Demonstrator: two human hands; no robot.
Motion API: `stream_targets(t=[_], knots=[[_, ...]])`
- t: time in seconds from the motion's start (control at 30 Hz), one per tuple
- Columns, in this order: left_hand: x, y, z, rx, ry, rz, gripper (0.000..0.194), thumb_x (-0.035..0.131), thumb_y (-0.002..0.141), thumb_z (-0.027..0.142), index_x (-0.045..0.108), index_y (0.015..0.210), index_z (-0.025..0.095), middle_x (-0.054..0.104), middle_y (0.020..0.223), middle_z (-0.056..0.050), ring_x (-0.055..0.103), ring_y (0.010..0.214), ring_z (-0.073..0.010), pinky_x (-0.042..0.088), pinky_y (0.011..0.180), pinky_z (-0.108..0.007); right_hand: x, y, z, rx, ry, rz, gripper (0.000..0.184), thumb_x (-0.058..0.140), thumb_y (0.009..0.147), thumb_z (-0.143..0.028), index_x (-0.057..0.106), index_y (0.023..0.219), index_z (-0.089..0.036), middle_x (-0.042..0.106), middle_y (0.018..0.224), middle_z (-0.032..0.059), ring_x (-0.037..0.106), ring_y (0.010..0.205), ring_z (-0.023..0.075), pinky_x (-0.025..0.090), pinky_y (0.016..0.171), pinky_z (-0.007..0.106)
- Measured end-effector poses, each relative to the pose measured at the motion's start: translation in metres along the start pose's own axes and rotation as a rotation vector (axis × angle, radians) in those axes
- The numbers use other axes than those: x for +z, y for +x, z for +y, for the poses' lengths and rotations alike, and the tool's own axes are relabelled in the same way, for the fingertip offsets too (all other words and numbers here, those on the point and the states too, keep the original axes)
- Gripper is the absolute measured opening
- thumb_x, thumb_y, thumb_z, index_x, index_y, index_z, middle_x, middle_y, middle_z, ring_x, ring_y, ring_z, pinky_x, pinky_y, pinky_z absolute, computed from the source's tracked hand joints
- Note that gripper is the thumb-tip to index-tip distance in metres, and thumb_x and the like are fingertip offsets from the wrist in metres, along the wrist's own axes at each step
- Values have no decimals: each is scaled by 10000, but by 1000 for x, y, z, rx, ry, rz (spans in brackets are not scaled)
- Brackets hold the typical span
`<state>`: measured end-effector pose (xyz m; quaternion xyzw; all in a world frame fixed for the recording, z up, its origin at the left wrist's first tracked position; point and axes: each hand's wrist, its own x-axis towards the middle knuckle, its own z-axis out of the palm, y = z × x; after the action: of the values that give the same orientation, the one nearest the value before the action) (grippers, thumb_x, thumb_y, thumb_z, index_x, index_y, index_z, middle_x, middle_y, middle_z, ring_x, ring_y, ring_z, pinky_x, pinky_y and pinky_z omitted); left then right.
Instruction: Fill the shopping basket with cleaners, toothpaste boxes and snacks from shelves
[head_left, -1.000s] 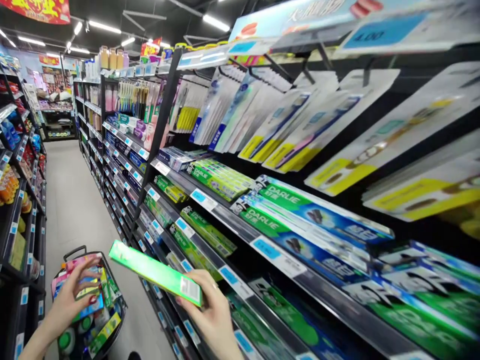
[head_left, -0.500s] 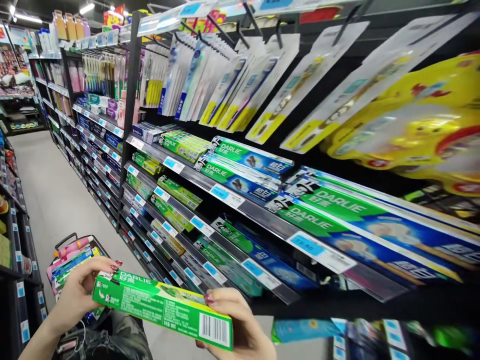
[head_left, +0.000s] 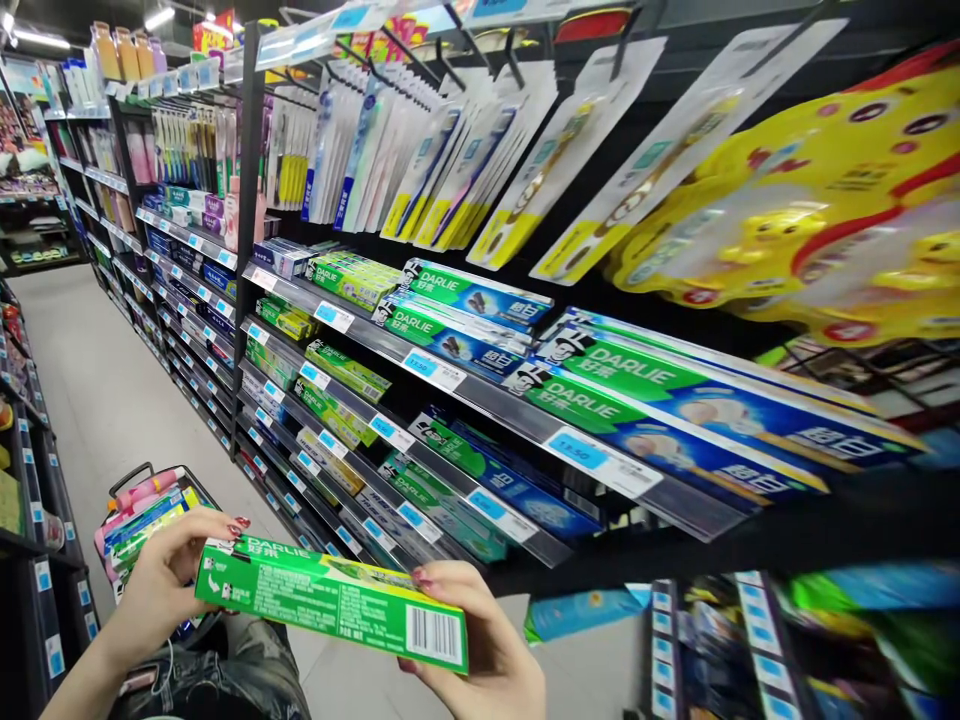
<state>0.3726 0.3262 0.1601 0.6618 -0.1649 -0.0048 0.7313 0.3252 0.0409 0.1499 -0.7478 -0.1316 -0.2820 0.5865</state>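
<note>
Low in the frame, left of centre, a person's left hand point(head_left: 161, 570) and right hand point(head_left: 491, 640) grip opposite ends of a green DARLIE box point(head_left: 322, 605), apparently presenting its printed side; turning it would need coordinated fingers.

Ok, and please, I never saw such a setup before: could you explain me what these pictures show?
There is no robot here. One camera, worn on a person's head, takes every picture, looking forward and down. The left hand and right hand are the wearer's own, bare. Together they hold a green DARLIE box, one at each end, barcode side visible. To the right, a shelf carries more boxes; above them hang packed toothbrushes. Beyond the left hand, low down, is a dark basket with colourful packages inside; I cannot tell what each one is.
</note>
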Motion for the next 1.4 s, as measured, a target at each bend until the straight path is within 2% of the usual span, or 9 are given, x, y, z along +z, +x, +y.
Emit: stream_targets(t=[0.13,0.3,0.53,1.03,1.13,1.23,1.3,1.4], knots=[[3,-2,1,-21,-23,-15,417,827,625,80,744,949,330,717,998,-17,673,990,-193,555,805,-219,1,-1,-3,-6,1,19,311,792,717,-281,674,1004,-261,598,904,75,622,809,223,540,598,294],[12,-8,8,-151,-128,107,389,857,549,84,768,863,294,699,947,-24,662,901,-186,553,715,-209,4,0,-9,-32,6,61,282,796,712,-311,688,965,-250,609,871,72,626,767,213,529,573,277],[16,-9,12,-229,-201,132,432,810,499,0,778,833,273,675,938,-24,650,804,-170,538,620,-197,4,-5,-6,-5,24,70,290,801,706,-328,690,963,-254,618,874,68,619,783,211,515,600,281],[14,-10,11,-258,-216,156,445,759,482,-35,772,819,255,684,933,-15,649,821,-174,520,657,-208,7,-11,-3,49,28,60,292,807,696,-294,686,960,-263,607,897,70,624,813,223,534,619,293],[9,-8,4,-265,-228,157,480,739,455,-63,766,816,252,692,943,-4,646,885,-181,510,699,-203,8,-11,-3,55,21,66,289,806,699,-317,688,956,-259,609,895,75,620,818,229,526,618,302],[1,-3,-12,-333,-254,99,525,724,410,-105,744,809,236,710,928,4,646,936,-186,502,763,-205,15,-9,-11,12,31,106,308,803,695,-394,689,941,-249,610,847,71,610,782,224,519,596,305],[-3,0,-27,-415,-303,56,517,726,405,-104,721,810,217,721,935,-7,644,984,-204,505,786,-220,23,-6,-20,-34,36,124,336,796,692,-441,690,939,-240,606,807,65,599,750,218,512,573,301],[-2,3,-48,-505,-435,21,486,704,428,-96,685,818,193,724,1011,-29,644,1006,-214,522,772,-241,42,-2,-37,-62,-18,85,348,808,688,-419,688,962,-241,607,808,59,600,739,206,507,559,285]])
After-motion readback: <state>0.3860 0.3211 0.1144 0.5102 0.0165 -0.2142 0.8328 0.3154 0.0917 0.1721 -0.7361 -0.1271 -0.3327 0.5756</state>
